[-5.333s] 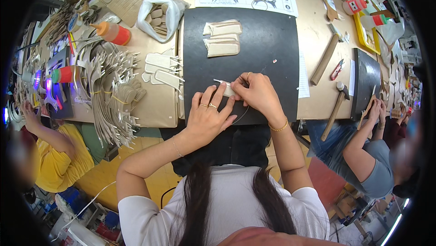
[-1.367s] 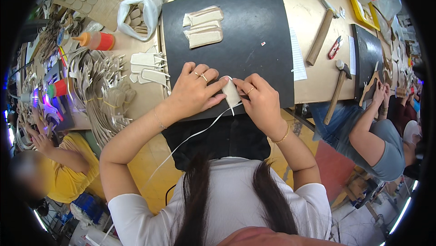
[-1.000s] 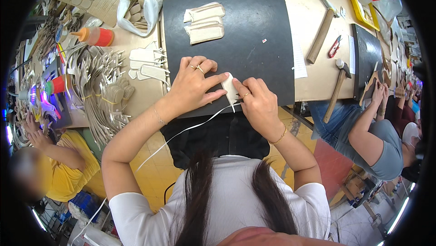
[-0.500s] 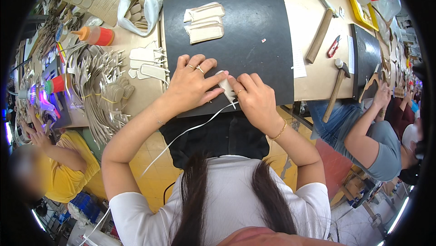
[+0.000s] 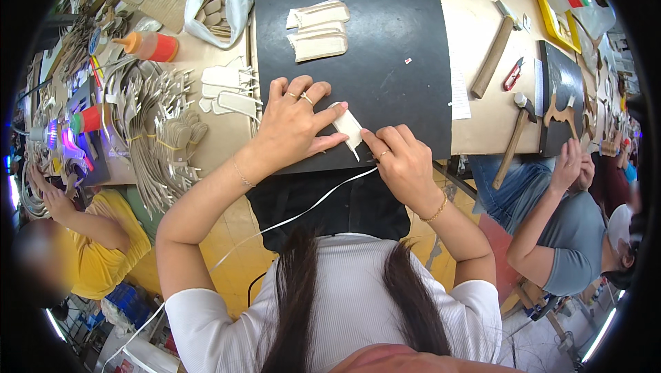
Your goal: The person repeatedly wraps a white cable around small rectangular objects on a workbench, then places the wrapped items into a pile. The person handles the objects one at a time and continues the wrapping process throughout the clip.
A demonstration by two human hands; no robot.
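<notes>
A small cream leather-like tab (image 5: 349, 127) with a notched lower edge lies near the front of a black mat (image 5: 385, 35). My left hand (image 5: 295, 119) holds it down, index fingertip on its top end and thumb at its left edge. My right hand (image 5: 406, 166) is closed, its thumb and index tips at the tab's right edge. A thin white cord (image 5: 303, 213) runs from under the right hand down past my lap to the lower left. Its end is hidden by the fingers. Several similar tabs (image 5: 320, 42) lie stacked farther up the mat.
Left of the mat are pale tabs (image 5: 224, 87), bundled strips (image 5: 148, 142), a glue bottle (image 5: 155, 47) and a plastic bag of pieces (image 5: 220, 11). Two hammers (image 5: 492, 56), red snips (image 5: 513, 75) and a yellow tray (image 5: 551, 18) lie right. Co-workers sit on both sides.
My right hand has moved right and slightly down, uncovering more of the tab; the cord's upper end moved with it. My left hand stays on the tab. The right-hand co-worker's hands moved.
</notes>
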